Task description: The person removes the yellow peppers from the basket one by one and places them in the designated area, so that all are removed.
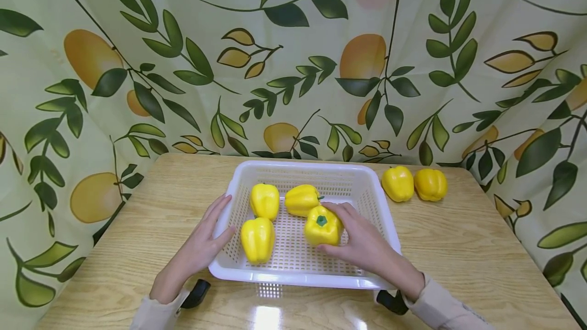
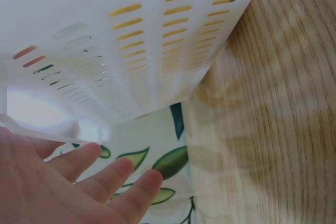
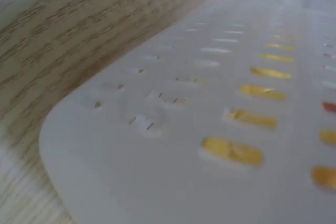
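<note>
A white perforated plastic basket (image 1: 312,281) sits on the wooden table. Inside it my right hand (image 1: 367,238) grips a yellow bell pepper (image 1: 316,233), its green stem facing up, with fingers and thumb on either side. Three more yellow bell peppers lie in the basket: one (image 1: 301,200) just behind the held one, two (image 1: 264,201) (image 1: 258,241) along the left side. My left hand (image 1: 199,243) rests at the basket's left rim, thumb over it. In the left wrist view its fingers (image 2: 107,179) are straight beside the outer wall. The right wrist view hides my right hand behind the basket wall (image 3: 157,166).
Two yellow bell peppers (image 1: 398,184) (image 1: 431,185) stand side by side on the table (image 1: 463,248), right of the basket's far corner. A leaf-and-fruit patterned curtain (image 1: 293,65) hangs behind the table and along its sides. Dark straps (image 1: 196,293) show at both wrists.
</note>
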Demonstrator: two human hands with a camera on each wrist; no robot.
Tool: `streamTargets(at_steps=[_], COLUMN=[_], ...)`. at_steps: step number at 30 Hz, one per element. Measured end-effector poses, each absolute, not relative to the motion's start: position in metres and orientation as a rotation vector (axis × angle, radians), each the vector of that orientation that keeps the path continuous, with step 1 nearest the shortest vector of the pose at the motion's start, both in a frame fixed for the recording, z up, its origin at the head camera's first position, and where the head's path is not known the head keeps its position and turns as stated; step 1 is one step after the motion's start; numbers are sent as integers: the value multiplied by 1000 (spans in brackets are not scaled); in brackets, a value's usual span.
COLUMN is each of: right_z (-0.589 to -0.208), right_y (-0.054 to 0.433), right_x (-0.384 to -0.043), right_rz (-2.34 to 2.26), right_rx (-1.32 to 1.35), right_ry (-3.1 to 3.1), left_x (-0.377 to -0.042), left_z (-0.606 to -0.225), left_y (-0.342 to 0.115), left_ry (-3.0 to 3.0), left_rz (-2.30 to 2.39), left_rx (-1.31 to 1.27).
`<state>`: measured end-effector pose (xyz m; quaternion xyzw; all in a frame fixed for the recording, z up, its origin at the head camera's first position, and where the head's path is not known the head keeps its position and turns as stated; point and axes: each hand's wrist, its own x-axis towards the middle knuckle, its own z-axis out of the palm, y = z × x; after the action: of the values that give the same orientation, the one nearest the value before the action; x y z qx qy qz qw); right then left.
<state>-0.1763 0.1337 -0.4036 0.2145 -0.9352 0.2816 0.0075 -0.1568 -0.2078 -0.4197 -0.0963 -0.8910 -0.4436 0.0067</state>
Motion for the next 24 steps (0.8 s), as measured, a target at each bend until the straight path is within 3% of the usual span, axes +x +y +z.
streamTargets(at_steps=[24], right_z=[-388], right_y=[168], right_x=[-175], right_rz=[923], right_rx=[579], right_ry=[-2832], left_x=[-156], left_z=[-420], left_y=[-207], left_ry=[-2791], left_rz=[-1396], left_rx=[-290])
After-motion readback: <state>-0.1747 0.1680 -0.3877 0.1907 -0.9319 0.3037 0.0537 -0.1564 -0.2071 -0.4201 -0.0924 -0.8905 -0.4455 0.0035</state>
